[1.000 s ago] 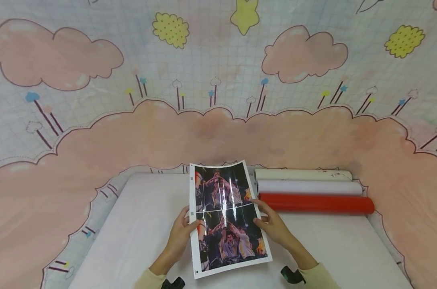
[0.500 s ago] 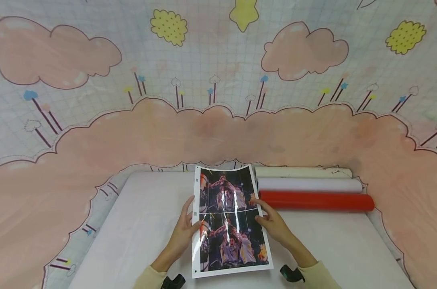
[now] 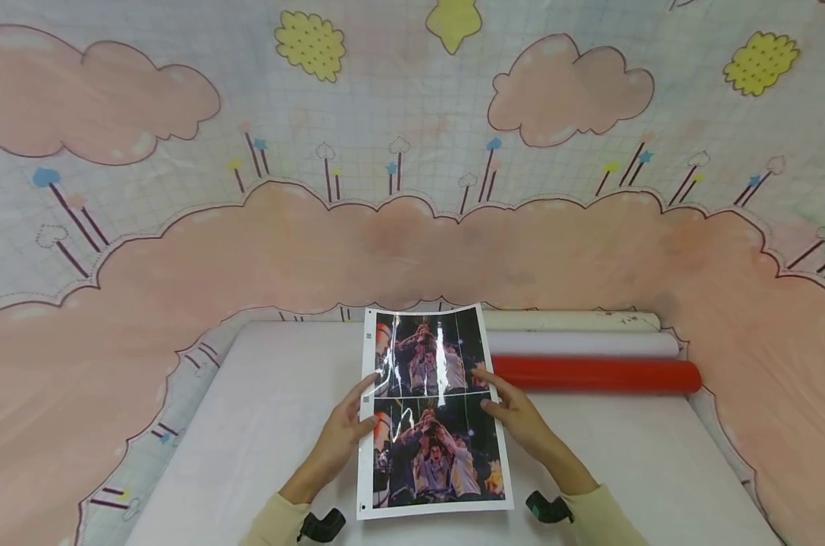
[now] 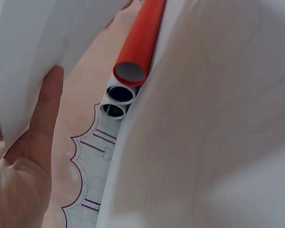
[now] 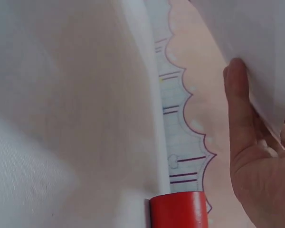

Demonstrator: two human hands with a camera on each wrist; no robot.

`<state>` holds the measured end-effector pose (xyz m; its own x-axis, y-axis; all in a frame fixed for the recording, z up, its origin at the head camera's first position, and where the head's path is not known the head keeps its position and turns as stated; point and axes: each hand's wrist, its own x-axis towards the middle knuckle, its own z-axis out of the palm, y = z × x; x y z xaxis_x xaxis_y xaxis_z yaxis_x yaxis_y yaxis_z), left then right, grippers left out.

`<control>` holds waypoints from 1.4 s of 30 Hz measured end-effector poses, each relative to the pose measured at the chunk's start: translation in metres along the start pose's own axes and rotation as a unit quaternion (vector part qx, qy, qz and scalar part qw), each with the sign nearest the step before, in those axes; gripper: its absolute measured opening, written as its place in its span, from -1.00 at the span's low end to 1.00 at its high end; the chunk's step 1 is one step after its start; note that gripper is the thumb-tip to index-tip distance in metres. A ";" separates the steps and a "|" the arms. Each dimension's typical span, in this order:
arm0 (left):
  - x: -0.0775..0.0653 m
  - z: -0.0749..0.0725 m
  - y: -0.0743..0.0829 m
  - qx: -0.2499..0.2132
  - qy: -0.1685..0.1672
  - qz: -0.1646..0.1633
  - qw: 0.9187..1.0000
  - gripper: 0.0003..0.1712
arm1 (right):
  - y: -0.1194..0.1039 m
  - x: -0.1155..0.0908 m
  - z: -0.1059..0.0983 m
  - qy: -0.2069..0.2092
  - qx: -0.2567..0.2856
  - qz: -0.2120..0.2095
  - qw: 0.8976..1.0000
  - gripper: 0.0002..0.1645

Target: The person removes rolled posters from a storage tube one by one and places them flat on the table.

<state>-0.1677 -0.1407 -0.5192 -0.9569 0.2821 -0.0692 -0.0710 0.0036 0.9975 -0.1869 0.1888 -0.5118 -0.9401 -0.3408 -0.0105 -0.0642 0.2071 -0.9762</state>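
Note:
A glossy printed sheet (image 3: pixel 434 455) with a white border is held up over the table between both hands. It bears two alike pictures of people with raised arms, one above the other, with bright streaks of glare. The left hand (image 3: pixel 336 440) pinches its left edge, thumb on the front. In the left wrist view a finger (image 4: pixel 51 90) lies against the sheet's plain white back (image 4: pixel 33 57). On the opposite edge the right hand (image 3: pixel 527 428) grips with its thumb in front, and in the right wrist view a finger (image 5: pixel 237 85) supports the back (image 5: pixel 261 42).
Three rolls lie side by side at the table's back right: a red one (image 3: pixel 597 374), a white one (image 3: pixel 590 343) and a cream one (image 3: pixel 576 321). The white tabletop (image 3: pixel 269 394) spreads beneath the hands. Behind it hangs a cloud-patterned cloth (image 3: pixel 358 250).
The sheet has turned slightly more upright. The left hand's index finger, lifted beside the edge half a second ago, now rests at the edge. The right hand keeps its grip.

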 end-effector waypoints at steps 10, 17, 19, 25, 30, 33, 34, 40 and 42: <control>0.002 -0.010 0.003 -0.114 -0.085 0.001 0.990 0.02 | 0.002 0.001 -0.009 -0.060 0.164 -0.023 0.984 -0.24; 0.003 -0.011 0.007 -0.220 -0.136 0.006 0.966 0.13 | -0.002 0.000 -0.013 -0.137 0.307 -0.048 0.940 -0.13; 0.004 -0.011 0.008 -0.234 -0.144 0.012 0.962 0.11 | -0.003 0.000 -0.014 -0.151 0.333 -0.048 0.930 -0.10; 0.005 -0.007 0.012 -0.294 -0.189 0.040 0.936 0.07 | -0.004 0.002 -0.015 -0.185 0.394 -0.066 0.898 -0.03; 0.006 -0.004 0.015 -0.336 -0.210 0.046 0.917 0.06 | -0.005 0.004 -0.014 -0.209 0.429 -0.089 0.874 0.01; 0.007 -0.001 0.015 -0.351 -0.205 0.045 0.912 0.05 | -0.006 0.005 -0.013 -0.219 0.445 -0.098 0.863 0.03; 0.007 0.000 0.015 -0.355 -0.202 0.044 0.912 0.05 | -0.006 0.006 -0.012 -0.220 0.451 -0.101 0.859 0.04; 0.011 0.014 0.016 -0.370 -0.183 0.034 0.910 0.08 | -0.006 0.011 -0.004 -0.208 0.484 -0.122 0.841 0.01; 0.012 0.019 0.016 -0.385 -0.178 0.030 0.905 0.09 | -0.006 0.013 0.000 -0.202 0.493 -0.123 0.837 0.00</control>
<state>-0.1750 -0.1191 -0.5041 -0.8233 0.5524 0.1305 -0.3291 -0.6518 0.6832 -0.1991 0.1829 -0.5063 -0.7361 -0.5857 0.3392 0.2564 -0.7051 -0.6612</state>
